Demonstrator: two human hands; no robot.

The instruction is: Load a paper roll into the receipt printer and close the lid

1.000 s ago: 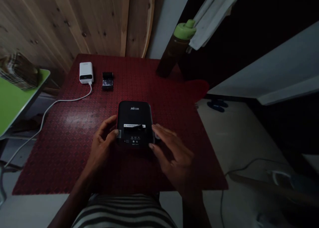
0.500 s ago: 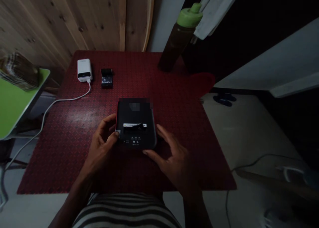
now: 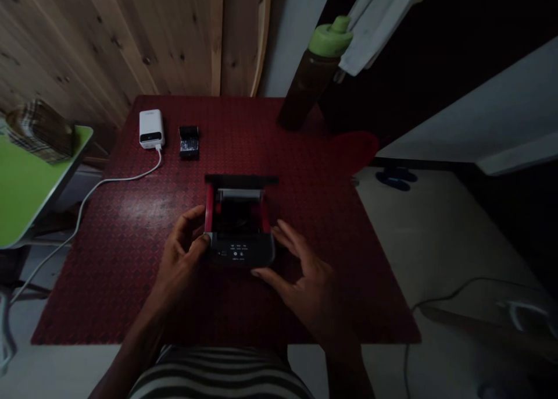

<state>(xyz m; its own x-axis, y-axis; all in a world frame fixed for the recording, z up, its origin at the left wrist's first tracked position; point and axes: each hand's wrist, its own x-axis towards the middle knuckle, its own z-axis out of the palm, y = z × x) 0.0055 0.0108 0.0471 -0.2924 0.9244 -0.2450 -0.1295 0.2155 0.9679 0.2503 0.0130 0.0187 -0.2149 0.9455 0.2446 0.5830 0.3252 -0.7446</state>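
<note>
Black label printer (image 3: 239,250), open, inside dark, left hand (image 3: 181,265) touching, right hand (image 3: 303,288) beside

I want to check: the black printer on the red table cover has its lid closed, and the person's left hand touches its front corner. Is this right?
No, one thing is wrong: the lid of the black printer is open, not closed, as the head view shows, with the red-sided inside uncovered. The left hand does touch its front corner.

Nothing legible; tiny markings on black printer panel (image 3: 239,255) too small to read.
</note>
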